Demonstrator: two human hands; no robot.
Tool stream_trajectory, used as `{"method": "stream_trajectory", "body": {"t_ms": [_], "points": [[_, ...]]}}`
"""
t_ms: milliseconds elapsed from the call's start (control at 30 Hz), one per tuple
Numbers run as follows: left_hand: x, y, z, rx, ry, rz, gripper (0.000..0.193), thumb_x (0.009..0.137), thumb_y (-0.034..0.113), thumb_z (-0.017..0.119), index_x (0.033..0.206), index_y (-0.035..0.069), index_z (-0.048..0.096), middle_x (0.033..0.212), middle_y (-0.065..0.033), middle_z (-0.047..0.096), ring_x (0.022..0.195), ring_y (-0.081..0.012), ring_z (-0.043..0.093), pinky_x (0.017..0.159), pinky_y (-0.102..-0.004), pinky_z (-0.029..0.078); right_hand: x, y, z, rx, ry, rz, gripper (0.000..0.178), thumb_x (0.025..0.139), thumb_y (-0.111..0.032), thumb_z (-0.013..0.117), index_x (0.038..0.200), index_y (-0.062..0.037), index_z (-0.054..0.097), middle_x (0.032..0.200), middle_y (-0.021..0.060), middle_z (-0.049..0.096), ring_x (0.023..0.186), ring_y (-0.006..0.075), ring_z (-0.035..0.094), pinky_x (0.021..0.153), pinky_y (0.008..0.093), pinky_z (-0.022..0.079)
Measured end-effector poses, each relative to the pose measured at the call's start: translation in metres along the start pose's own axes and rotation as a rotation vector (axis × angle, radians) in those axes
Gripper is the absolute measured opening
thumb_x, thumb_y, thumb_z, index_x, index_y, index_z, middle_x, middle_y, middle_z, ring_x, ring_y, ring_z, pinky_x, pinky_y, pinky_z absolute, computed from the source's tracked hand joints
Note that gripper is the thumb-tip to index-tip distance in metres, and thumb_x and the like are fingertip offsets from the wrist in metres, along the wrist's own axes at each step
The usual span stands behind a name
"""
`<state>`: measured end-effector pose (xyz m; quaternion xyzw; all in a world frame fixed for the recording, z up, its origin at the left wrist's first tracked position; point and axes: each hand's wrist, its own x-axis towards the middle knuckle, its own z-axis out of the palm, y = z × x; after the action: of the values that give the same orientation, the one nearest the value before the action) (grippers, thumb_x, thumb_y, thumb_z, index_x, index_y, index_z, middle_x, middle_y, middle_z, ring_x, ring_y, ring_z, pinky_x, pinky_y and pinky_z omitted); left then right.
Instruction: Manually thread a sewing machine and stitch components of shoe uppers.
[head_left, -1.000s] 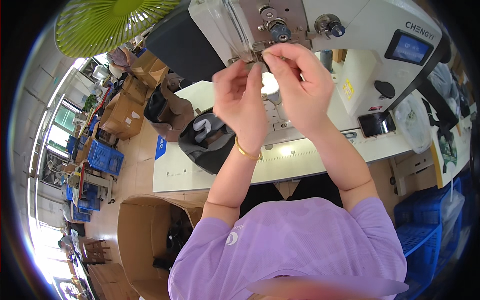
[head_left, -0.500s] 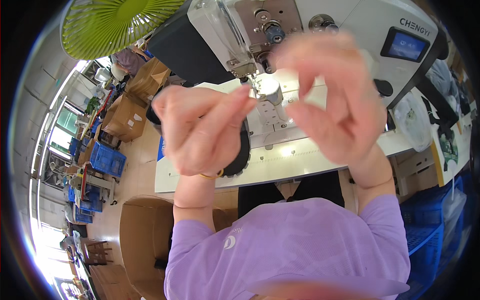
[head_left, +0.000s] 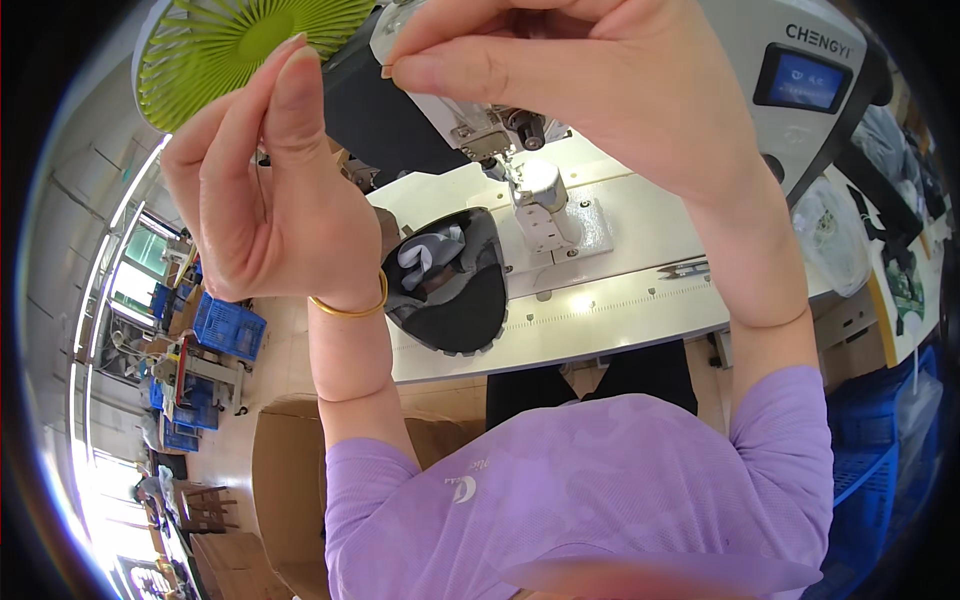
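Both of my hands are raised above a white sewing machine (head_left: pixel 720 60). My left hand (head_left: pixel 275 185) is at the left in front of the green fan, thumb and forefinger pressed together at the tips. My right hand (head_left: pixel 620 95) pinches with thumb and forefinger in front of the machine head; a tiny speck shows at its fingertips, too small to name. Any thread between the hands cannot be made out. Below them stand the machine's metal post (head_left: pixel 547 218) and its lit needle area. Left of the post lies a dark rounded container-like piece (head_left: pixel 455 318) with a notched edge and grey cloth inside.
A green fan (head_left: pixel 265 40) stands at the upper left. Slim metal tools (head_left: pixel 685 270) lie on the white table (head_left: pixel 600 325) by my right forearm. A clear plastic bag (head_left: pixel 830 235) is at the right. A cardboard box (head_left: pixel 285 480) and blue crates (head_left: pixel 228 325) stand on the floor.
My left hand has moved up and to the left, uncovering the dark rounded piece. My right hand has risen and shifted left across the machine head, its finger gap now closed to a pinch.
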<state>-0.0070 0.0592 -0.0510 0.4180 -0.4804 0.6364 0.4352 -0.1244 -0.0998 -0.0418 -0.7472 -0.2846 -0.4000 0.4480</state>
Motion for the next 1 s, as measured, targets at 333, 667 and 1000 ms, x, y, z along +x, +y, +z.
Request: {"method": "stream_trajectory", "body": {"t_ms": [333,667,1000], "points": [[-0.024,-0.02,0.001,-0.125,0.083,-0.41,0.013,0.084,0.004,0.076,0.096,-0.001,0.074,0.088,-0.0042,0.062,0.082,-0.0131,0.06,0.078,-0.0264,0.049,-0.008,0.032,-0.004,-0.06,0.4,0.003,0.009,0.085,-0.005,0.071,0.088,0.0029,0.073,0.073,0.0034,0.067,0.061,0.0065,0.058,0.055,0.0228,0.045],[-0.048,-0.05,0.022,0.069,-0.336,-0.016,0.025,0.071,0.0,0.079,0.095,0.008,0.077,0.093,-0.0028,0.064,0.109,-0.0303,0.054,0.099,-0.0444,0.04,-0.008,0.043,-0.014,-0.279,0.483,-0.131,0.01,0.081,-0.007,0.069,0.082,0.0023,0.071,0.075,0.0147,0.068,0.066,0.0278,0.067,0.06,0.0335,0.052],[-0.043,0.012,0.008,-0.106,-0.284,-0.041,0.045,0.084,0.002,0.075,0.124,-0.007,0.057,0.111,-0.0134,0.061,0.09,-0.0195,0.059,0.083,-0.0318,0.049,-0.039,0.048,-0.003,-0.188,0.386,-0.219,0.004,0.077,-0.012,0.071,0.078,-0.0081,0.071,0.072,0.0078,0.063,0.067,0.0284,0.063,0.059,0.0369,0.049]]}}
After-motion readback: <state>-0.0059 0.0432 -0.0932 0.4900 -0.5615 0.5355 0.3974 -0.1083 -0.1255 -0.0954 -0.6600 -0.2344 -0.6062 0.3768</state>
